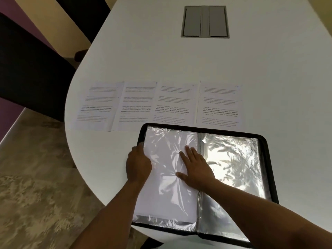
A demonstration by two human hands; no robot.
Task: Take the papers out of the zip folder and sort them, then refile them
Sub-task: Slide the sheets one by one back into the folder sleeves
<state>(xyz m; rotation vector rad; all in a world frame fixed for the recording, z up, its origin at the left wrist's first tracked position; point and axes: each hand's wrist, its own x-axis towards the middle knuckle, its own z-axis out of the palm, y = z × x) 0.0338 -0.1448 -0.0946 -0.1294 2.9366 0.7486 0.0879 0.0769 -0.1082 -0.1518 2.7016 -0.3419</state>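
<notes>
Free room and obstacles. Your zip folder [265, 159] lies open at the near edge of the tabletop [161, 56], overhanging it slightly; your left hand [138, 164] and right hand [195, 169] occupy its left page. Just beyond it, four printed sheets [158, 105] form a row touching edge to edge — the folder's far rim overlaps the middle ones, so no gap lies between them. Past the row the tabletop is bare up to the recessed grey cable hatch [204, 21]. To the left of the folder a bare strip runs to the curved edge — dark chairs [32, 60] stand beyond it.
</notes>
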